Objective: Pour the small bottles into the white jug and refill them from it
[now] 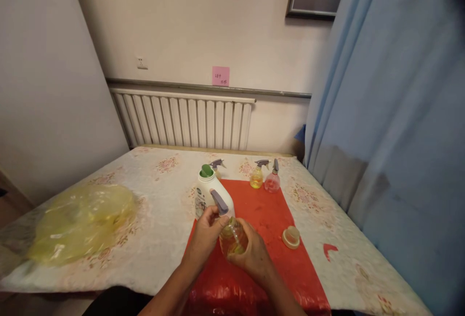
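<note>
Over the red sheet (269, 219), my left hand (206, 231) pinches a grey spray head (220, 202) at its lower end. My right hand (256, 253) wraps round a clear round spray bottle (232, 244) just below it. The head is at the bottle's neck; I cannot tell whether it is screwed on. Right behind my hands stands a white jug (212, 190), uncapped, with something green (207, 171) in its mouth. On the sheet to the right lies a translucent cap (291, 237).
Farther back stand a yellow spray bottle (256, 178) and a pink spray bottle (272, 183). Another grey spray head (218, 163) shows behind the jug. A yellow plastic bag (85, 224) lies left on the flowered tablecloth (160, 238), a red scrap (329, 250) right. A blue curtain (381, 127) borders the right.
</note>
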